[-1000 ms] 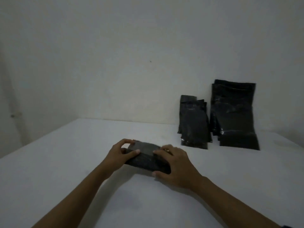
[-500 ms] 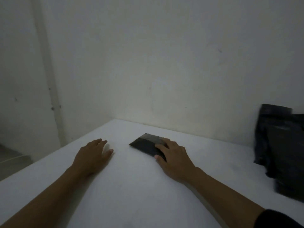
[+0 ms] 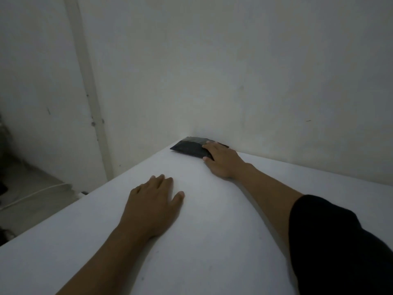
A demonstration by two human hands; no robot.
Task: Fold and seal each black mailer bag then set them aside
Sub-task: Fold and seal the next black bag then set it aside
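From the head view, a folded black mailer bag [image 3: 189, 148] lies flat at the far corner of the white table [image 3: 212, 241], just beside the wall [image 3: 234, 71]. The right hand [image 3: 223, 162] rests on the bag's right end, fingers straight. The left hand [image 3: 152, 206] lies palm-down on the table, fingers relaxed, well apart from the bag.
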